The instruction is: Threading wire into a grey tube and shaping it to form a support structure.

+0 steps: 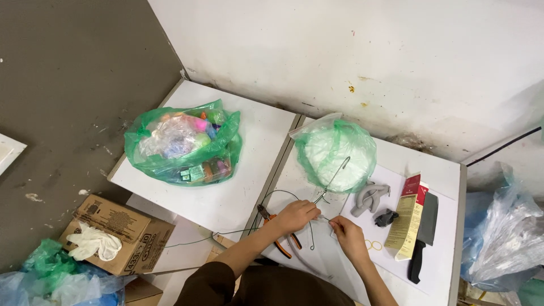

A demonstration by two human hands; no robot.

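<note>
Pinching a thin, springy length of grey metal wire above the white table, the left hand and right hand press their fingertips onto it. Light yet stiff, it seems best gripped near its bends. Orange-handled pliers lie just beside them.

The two tabletops are white. Both plastic bags are translucent green: the left bag shows pink, blue and orange pieces inside, the right bag a white filling. The pliers have orange-and-black handles, the wire is grey (as are the foam tubes), the cleaver is black-handled, and the carton is red and cream.
</note>
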